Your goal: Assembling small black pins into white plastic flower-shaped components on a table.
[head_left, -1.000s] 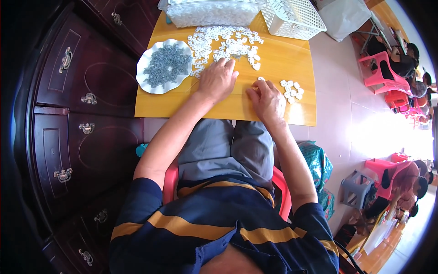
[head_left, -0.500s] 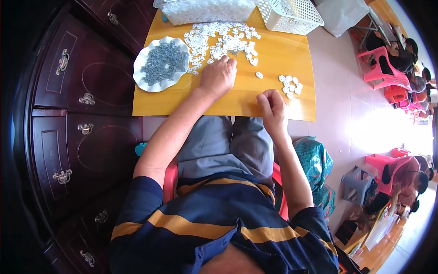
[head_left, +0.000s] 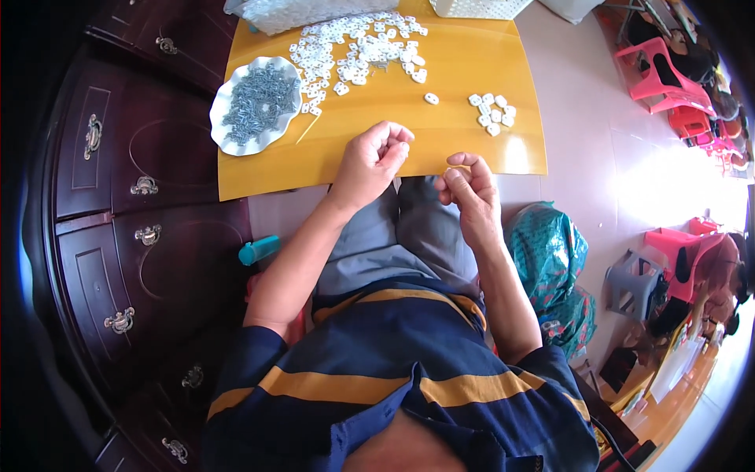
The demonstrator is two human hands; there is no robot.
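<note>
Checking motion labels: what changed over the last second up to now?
Both hands pulled back from the tabletop to its near edge: the left hand left the big pile of white pieces, and the right hand left the small cluster. Fingers of both are curled; what they pinch is too small to tell. The dish of grey nails and yellow table stayed put.

Whatever the curled left hand (head_left: 376,160) and right hand (head_left: 469,185) pinch is too small to tell, while the basket (head_left: 478,7) and clear bag (head_left: 303,11) on the worktop (head_left: 464,63) are cut off by the top edge.
</note>
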